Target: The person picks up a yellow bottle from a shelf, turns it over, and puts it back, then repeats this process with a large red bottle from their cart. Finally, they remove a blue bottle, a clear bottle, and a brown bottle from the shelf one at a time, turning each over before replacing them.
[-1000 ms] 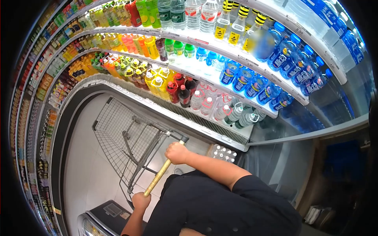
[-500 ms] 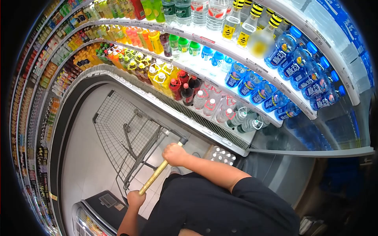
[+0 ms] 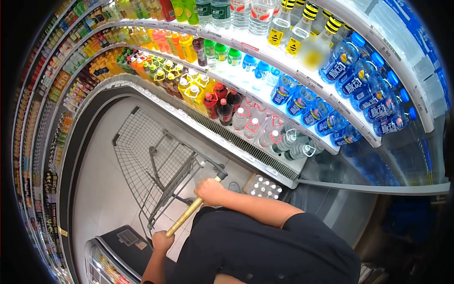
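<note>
Both of my hands grip the yellow handle bar (image 3: 189, 211) of a wire shopping cart (image 3: 146, 161). My right hand (image 3: 209, 191) holds the bar near its far end. My left hand (image 3: 161, 240) holds its near end. The cart basket looks empty and stands alongside a lit drinks cooler. Nearest my right hand, on the bottom shelf, are clear water bottles with red caps (image 3: 246, 124) and dark cola bottles (image 3: 225, 111). My black-sleeved torso fills the bottom of the view.
A shrink-wrapped pack of white-capped bottles (image 3: 263, 186) sits on the floor by the cooler base. Blue-labelled water bottles (image 3: 350, 80) fill the right shelves, yellow and orange juices (image 3: 165, 78) the left. A chest freezer (image 3: 111, 258) stands at lower left. More shelves line the aisle's far left.
The view has shifted slightly, so the shelves sit a little lower and closer. My hands stay on the cart handle, and the cart has barely moved.
</note>
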Available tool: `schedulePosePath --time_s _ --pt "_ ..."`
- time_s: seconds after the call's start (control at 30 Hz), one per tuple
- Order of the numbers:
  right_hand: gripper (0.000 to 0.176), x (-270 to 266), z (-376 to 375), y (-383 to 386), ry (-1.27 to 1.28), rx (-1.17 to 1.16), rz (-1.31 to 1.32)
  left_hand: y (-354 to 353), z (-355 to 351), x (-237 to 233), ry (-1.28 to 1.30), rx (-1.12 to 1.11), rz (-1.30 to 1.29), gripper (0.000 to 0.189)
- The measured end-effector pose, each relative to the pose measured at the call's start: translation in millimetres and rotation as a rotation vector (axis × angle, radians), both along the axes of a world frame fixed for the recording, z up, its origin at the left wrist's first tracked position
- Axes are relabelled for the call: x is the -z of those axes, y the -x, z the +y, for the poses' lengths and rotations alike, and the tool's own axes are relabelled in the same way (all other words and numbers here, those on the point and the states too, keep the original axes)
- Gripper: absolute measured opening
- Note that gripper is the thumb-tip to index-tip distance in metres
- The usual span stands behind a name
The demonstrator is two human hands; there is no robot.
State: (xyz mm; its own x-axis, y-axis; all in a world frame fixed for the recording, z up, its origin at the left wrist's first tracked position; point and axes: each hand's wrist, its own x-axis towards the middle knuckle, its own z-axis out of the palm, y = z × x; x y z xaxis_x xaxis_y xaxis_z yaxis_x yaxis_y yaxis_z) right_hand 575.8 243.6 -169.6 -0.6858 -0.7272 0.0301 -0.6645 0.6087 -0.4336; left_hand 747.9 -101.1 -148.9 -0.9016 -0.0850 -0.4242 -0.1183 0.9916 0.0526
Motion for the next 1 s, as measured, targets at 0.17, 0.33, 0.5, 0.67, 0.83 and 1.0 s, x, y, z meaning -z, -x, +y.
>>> schedulePosePath --time_s 0.17,0.33,0.5,0.67,0.83,1.0 --pt "0.027 -22 10 -3 -0.055 -0.044 -0.101 -9 1 4 0.004 0.009 -0.022 0.037" --pt "0.035 -47 28 -6 0.429 -0.002 -0.512 -20 -1 3 0.025 0.01 -0.064 0.037" --pt "0.008 -54 80 29 1.058 0.68 -0.507 -28 -3 1 0.043 0.05 -0.075 0.037" --pt "0.022 94 187 130 0.996 1.32 -0.551 -32 -1 1 0.026 0.057 -0.037 0.037" --pt "0.063 163 241 162 0.248 1.494 -0.213 -28 5 -5 0.043 0.036 0.005 0.038" --pt "0.064 131 241 184 0.045 1.393 -0.425 -28 12 -6 0.082 -0.01 0.03 0.039"
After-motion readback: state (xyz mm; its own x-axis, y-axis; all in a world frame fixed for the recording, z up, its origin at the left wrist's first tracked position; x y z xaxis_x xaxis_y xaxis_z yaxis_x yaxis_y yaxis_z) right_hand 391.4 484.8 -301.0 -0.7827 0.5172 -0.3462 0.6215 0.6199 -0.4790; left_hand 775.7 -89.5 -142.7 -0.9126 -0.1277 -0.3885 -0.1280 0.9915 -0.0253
